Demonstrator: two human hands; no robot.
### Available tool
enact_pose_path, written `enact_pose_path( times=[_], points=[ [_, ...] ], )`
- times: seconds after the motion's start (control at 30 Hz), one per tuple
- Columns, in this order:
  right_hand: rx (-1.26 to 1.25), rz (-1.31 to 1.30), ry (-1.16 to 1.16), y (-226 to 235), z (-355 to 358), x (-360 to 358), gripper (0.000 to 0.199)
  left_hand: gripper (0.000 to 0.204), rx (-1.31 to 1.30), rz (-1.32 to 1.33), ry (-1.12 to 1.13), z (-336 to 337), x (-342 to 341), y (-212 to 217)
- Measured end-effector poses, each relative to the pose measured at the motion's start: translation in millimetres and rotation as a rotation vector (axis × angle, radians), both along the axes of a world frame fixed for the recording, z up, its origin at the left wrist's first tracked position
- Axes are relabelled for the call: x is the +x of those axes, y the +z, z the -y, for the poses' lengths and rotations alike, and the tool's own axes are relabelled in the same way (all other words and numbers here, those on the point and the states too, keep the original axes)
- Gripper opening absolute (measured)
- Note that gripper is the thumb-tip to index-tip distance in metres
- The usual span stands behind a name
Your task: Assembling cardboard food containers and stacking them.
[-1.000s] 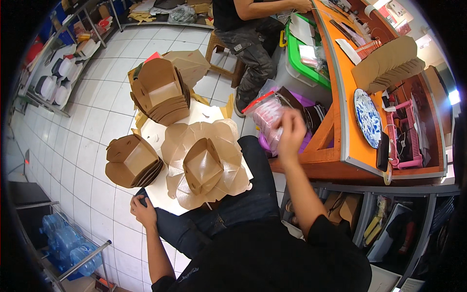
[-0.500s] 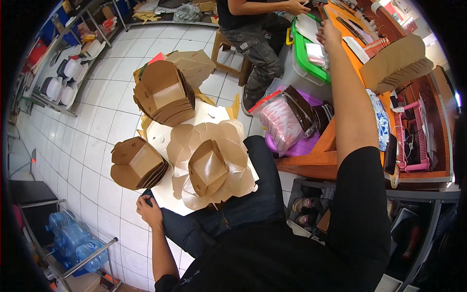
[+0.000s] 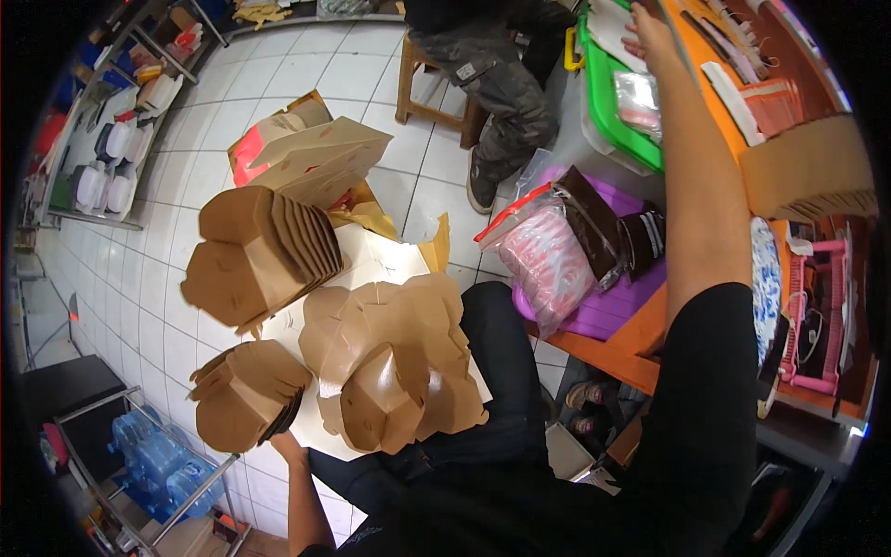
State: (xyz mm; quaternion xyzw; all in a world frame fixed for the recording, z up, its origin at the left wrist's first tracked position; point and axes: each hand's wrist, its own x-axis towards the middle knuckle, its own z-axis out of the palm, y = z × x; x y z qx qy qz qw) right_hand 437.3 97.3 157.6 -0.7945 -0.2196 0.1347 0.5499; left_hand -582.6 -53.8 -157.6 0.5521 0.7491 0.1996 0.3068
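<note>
Brown cardboard food boxes lie in front of me on a white board over my lap. A tall nested stack of folded boxes stands at the far left of the board, and a shorter nested stack nearer me. Flat, unfolded box blanks cover the middle, with one partly folded box on top. My left hand is beside the shorter stack, its fingers hidden behind it. My right hand is stretched far forward, fingers apart, above a green-lidded plastic bin, holding nothing I can see.
Right of me is an orange table with a stack of brown cardboard and a pink rack. Below it are plastic-wrapped packs on a purple tub. Another person's leg is ahead. Blue water bottles stand at left.
The view has shifted, so the boxes appear lower. My left hand, fully visible on my knee before, is now partly behind the shorter stack. My right arm stays extended forward.
</note>
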Motion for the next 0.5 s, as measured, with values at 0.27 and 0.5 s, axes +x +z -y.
enact_pose_path(
  times=[0.27,0.5],
  points=[
    [0.404,-0.123,0.016,-61,-39,18,0.091,0.058,-0.028,-0.112,0.101,-11,26,32],
    [0.536,-0.465,0.049,-33,-49,-21,0.089,0.056,-0.171,-0.144,0.156,1,8,46]
  ],
)
